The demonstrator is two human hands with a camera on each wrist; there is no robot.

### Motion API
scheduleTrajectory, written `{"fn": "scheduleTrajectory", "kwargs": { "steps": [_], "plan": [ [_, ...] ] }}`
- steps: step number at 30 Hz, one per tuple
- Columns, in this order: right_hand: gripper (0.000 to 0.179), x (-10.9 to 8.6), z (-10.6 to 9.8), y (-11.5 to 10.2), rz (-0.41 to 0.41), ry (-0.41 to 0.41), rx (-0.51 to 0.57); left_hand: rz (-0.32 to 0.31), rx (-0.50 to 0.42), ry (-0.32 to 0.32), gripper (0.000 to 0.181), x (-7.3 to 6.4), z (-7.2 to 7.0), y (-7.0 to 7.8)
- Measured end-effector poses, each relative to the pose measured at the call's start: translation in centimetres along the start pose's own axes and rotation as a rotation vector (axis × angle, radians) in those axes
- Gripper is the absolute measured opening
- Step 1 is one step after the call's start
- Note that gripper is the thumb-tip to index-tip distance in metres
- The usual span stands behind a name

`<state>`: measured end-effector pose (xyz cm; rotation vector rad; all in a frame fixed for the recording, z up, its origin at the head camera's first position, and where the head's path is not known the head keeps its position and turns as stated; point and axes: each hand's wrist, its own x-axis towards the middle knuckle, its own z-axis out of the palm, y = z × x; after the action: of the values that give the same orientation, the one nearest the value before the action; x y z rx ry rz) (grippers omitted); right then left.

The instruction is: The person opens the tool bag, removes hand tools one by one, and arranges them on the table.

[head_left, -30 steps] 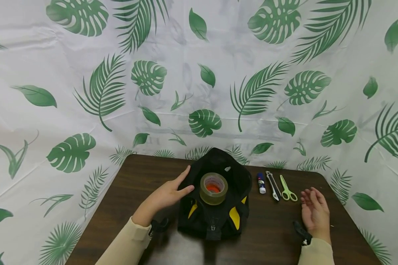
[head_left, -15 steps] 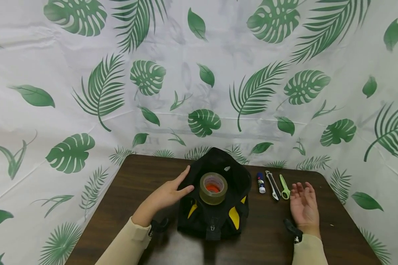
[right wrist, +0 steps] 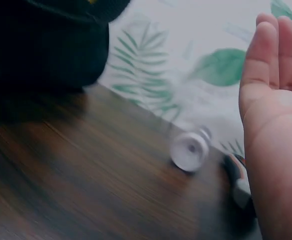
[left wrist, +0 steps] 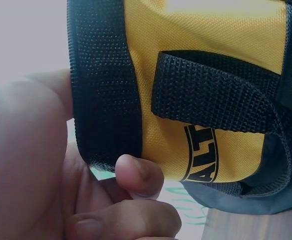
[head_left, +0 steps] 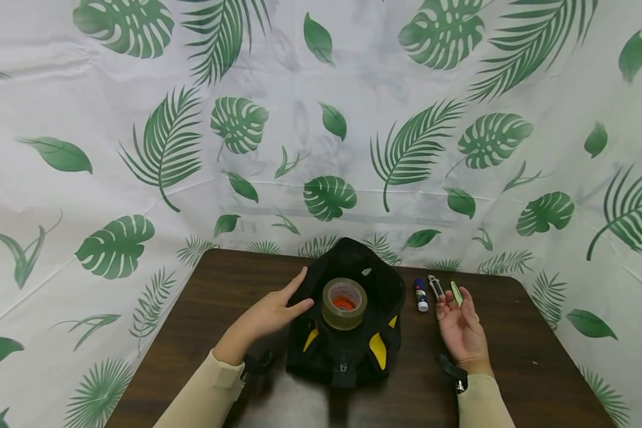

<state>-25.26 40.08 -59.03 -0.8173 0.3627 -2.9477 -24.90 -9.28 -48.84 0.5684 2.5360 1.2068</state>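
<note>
A black and yellow tool bag (head_left: 321, 362) stands on the brown table with its mouth open, and a roll of clear packing tape (head_left: 343, 321) sits inside. My left hand (head_left: 262, 318) grips the bag's left rim; in the left wrist view, fingertips (left wrist: 141, 177) curl at the bag's black edging beside the yellow side panel (left wrist: 173, 145). My right hand (head_left: 464, 339), palm up and fingers loosely bent, is over the green scissors (head_left: 456, 291), hiding their handles. Beside them lie a utility knife (head_left: 434, 285), partly covered, and a blue and white glue stick (head_left: 420, 295).
A white sheet printed with green leaves (head_left: 329, 199) hangs behind the table (head_left: 235, 276). In the right wrist view, the bag's dark side (right wrist: 46, 55) stands left of the glue stick's white end (right wrist: 189, 151).
My right hand has moved left from beside the scissors to over them, covering their handles and part of the utility knife. My left hand and the bag have stayed still.
</note>
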Motion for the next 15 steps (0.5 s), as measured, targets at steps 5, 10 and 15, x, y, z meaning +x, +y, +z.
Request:
{"fn": "scheduleTrajectory", "kwargs": {
  "steps": [5, 10, 15],
  "plan": [
    [0.060, 0.6, 1.6, 1.7, 0.079, -0.101, 0.035, 0.001, -0.012, -0.007, 0.084, 0.1, 0.1, -0.1],
    [0.060, 2.9, 5.6, 3.5, 0.145, -0.234, -0.023, -0.006, -0.023, 0.001, 0.083, -0.1, 0.2, -0.2],
    [0.049, 6.0, 11.7, 5.3, 0.261, -0.306, -0.225, -0.003, -0.017, 0.008, 0.083, 0.0, 0.0, -0.1]
  ]
}}
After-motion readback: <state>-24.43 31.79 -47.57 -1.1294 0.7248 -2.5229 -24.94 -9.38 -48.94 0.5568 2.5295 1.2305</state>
